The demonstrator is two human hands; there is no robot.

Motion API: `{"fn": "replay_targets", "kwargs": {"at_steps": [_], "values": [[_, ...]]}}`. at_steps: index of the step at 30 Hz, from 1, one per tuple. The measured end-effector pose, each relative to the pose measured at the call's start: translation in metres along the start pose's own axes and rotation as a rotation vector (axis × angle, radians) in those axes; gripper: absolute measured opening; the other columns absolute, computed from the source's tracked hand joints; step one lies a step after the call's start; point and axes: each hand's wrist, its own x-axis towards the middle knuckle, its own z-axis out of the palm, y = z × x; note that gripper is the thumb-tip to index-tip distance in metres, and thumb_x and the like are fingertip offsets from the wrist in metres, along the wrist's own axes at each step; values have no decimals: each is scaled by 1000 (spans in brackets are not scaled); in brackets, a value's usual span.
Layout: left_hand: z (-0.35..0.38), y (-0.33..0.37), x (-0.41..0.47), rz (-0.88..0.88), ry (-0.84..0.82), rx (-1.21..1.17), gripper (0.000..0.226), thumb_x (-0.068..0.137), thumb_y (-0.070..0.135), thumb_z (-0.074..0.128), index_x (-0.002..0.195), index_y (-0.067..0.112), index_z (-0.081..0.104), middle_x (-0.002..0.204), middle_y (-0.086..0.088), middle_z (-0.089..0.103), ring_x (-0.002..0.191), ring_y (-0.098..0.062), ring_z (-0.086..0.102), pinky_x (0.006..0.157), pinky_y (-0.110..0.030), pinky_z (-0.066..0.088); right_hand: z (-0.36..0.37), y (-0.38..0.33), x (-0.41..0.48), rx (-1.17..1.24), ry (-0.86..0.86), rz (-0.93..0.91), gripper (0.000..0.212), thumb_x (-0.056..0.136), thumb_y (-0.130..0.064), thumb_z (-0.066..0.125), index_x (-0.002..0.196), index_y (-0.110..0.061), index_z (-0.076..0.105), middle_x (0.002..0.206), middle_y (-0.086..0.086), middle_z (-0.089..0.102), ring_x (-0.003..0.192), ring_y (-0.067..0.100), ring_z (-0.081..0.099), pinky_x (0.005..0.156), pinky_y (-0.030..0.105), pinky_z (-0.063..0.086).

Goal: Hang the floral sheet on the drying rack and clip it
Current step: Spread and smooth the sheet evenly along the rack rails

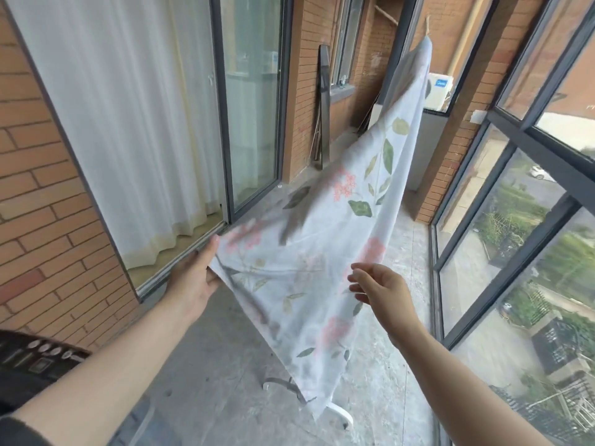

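The floral sheet point(325, 252), white with pink flowers and green leaves, stretches from a high far point near the top right down toward me. My left hand point(196, 278) grips its near left edge, thumb on top. My right hand point(376, 288) hovers at the sheet's right side with fingers loosely spread; whether it touches the cloth is unclear. The drying rack's white foot point(341, 413) and a grey leg show on the floor under the sheet's hanging corner. The rest of the rack is hidden by the sheet.
A narrow balcony with a concrete floor point(225, 381). Brick wall and sliding glass door with white curtain point(128, 123) on the left. Floor-to-ceiling windows point(515, 220) on the right. An air-conditioner unit point(439, 91) and a leaning dark board point(323, 107) stand at the far end.
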Motion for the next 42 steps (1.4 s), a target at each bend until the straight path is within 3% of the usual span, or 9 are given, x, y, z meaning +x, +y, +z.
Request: {"fn": "replay_targets", "kwargs": {"at_steps": [4, 18, 22, 27, 30, 33, 35, 39, 42], "values": [[-15, 44, -47, 109, 135, 40, 10, 89, 23, 63, 85, 14, 65, 86, 1, 73, 92, -17, 66, 89, -33, 50, 5, -32, -6, 65, -55, -94, 14, 91, -13, 57, 100, -14, 67, 88, 4, 71, 76, 14, 67, 71, 26, 52], [52, 158, -228, 946, 591, 466, 8, 81, 25, 71, 78, 32, 70, 106, -1, 64, 102, -18, 61, 90, -34, 50, -46, -114, -31, 159, -311, -354, 18, 91, -10, 53, 104, -10, 66, 90, 7, 70, 76, 17, 66, 74, 29, 54], [78, 182, -253, 1013, 510, 590, 10, 84, 31, 64, 77, 27, 70, 82, -3, 67, 76, -16, 59, 71, -37, 49, -60, -127, -42, 205, -320, -368, 19, 91, -9, 52, 105, -11, 66, 88, 5, 69, 75, 17, 66, 72, 26, 54], [70, 166, -273, 1057, 520, 757, 8, 87, 17, 65, 90, 13, 70, 84, -2, 68, 78, -16, 61, 72, -45, 53, -70, -130, -52, 185, -324, -392, 22, 91, -8, 50, 107, -10, 65, 90, 4, 70, 78, 18, 67, 74, 28, 54], [69, 156, -281, 1094, 518, 770, 47, 85, 41, 58, 84, -6, 61, 74, -18, 61, 72, -19, 52, 63, -46, 48, -72, -136, -58, 172, -340, -416, 24, 91, -8, 48, 109, -11, 64, 93, 4, 69, 80, 17, 67, 75, 28, 54], [84, 150, -288, 1124, 449, 766, 45, 88, 38, 53, 87, -6, 61, 84, -33, 62, 68, -30, 55, 63, -51, 48, -72, -145, -62, 159, -352, -454, 25, 91, -8, 47, 109, -12, 64, 94, 3, 69, 84, 18, 67, 78, 30, 55], [90, 149, -288, 1114, 452, 776, 36, 90, 34, 51, 89, 0, 64, 84, -27, 65, 73, -40, 59, 67, -50, 50, -71, -148, -66, 155, -358, -473, 24, 91, -9, 47, 108, -15, 63, 95, 3, 69, 85, 18, 67, 80, 31, 55], [76, 148, -279, 1044, 572, 812, 37, 87, 35, 50, 77, 2, 61, 70, -19, 63, 62, -31, 54, 59, -38, 43, -66, -148, -71, 130, -372, -497, 21, 90, -10, 49, 106, -18, 62, 95, 4, 68, 86, 19, 67, 83, 36, 55], [69, 146, -277, 1033, 624, 883, 40, 90, 27, 54, 59, 3, 45, 52, -1, 33, 50, -12, 29, 54, -30, 22, -62, -146, -73, 110, -386, -510, 23, 90, -11, 50, 108, -16, 63, 93, 3, 69, 84, 17, 67, 85, 38, 55]]}}
